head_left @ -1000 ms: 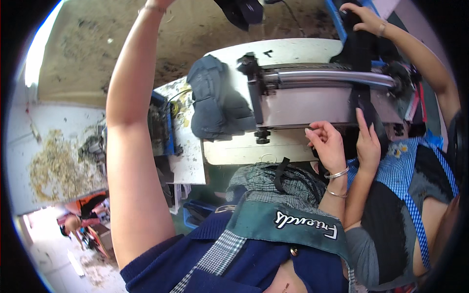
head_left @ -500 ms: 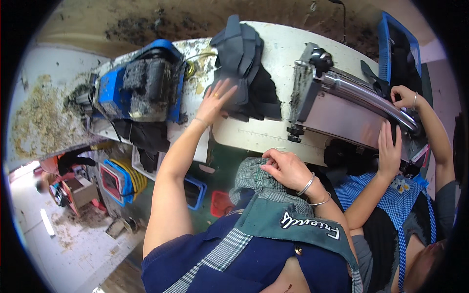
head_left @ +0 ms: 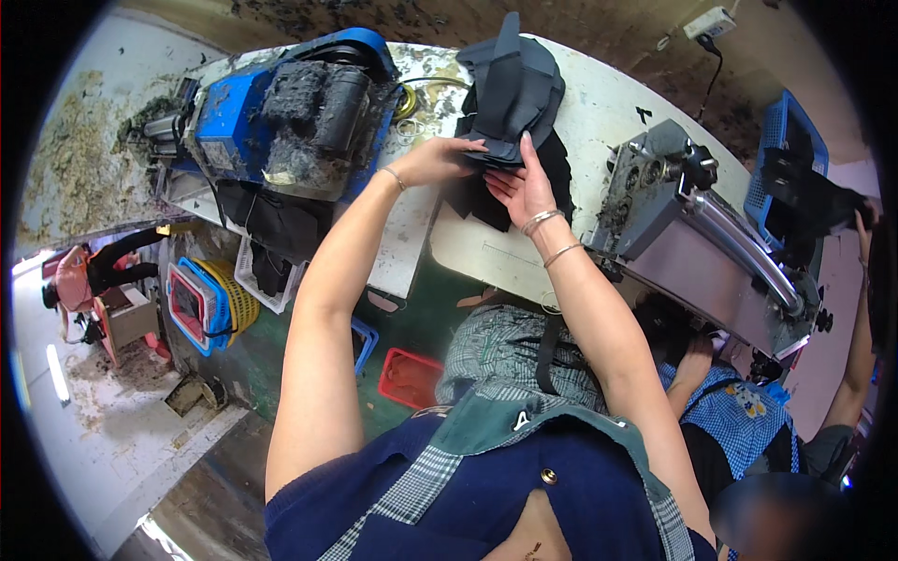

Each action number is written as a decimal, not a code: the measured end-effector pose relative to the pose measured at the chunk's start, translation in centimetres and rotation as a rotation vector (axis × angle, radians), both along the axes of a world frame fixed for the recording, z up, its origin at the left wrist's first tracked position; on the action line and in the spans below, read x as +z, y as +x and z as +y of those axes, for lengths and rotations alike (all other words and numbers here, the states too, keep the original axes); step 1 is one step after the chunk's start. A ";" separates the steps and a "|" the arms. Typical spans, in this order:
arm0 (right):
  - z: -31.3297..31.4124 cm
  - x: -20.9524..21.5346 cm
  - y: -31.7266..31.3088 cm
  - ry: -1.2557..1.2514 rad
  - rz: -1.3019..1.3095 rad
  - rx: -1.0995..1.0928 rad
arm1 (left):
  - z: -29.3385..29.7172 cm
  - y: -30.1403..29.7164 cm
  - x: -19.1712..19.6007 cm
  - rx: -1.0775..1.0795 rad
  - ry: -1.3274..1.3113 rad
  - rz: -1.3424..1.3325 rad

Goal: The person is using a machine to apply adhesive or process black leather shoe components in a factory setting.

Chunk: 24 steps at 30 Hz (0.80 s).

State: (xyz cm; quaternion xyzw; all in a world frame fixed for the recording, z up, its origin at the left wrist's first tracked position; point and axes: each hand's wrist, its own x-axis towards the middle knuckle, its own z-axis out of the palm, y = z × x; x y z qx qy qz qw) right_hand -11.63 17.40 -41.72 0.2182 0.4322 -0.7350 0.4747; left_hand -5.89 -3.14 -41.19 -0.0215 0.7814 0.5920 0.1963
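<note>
A layered stack of dark grey, flat cut pieces (head_left: 514, 89) lies on the white table (head_left: 608, 84) ahead of me, with blacker pieces (head_left: 558, 178) under its near part. My right hand (head_left: 526, 192) grips the stack's near edge, thumb on top and fingers beneath. At the left corner of that edge, my left hand (head_left: 441, 161) closes on the pieces, its fingertips partly hidden. The near edge looks slightly lifted off the blacker pieces.
A blue machine (head_left: 224, 122) coated in lint stands left of the stack, a metal roller machine (head_left: 687, 234) right. Beyond it, a co-worker's arm (head_left: 856, 309) reaches black pieces by a blue basket (head_left: 753, 201). Below are a red basket (head_left: 412, 379) and nested baskets (head_left: 210, 304).
My right hand has risen from my lap to the stack. My left hand, earlier spread on the stack, now grips its near edge. The co-worker's hands have moved apart.
</note>
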 end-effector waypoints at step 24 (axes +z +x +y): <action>1.5 23.6 1.2 -0.178 1.733 0.228 | 6.5 4.9 37.7 -0.171 -1.001 0.997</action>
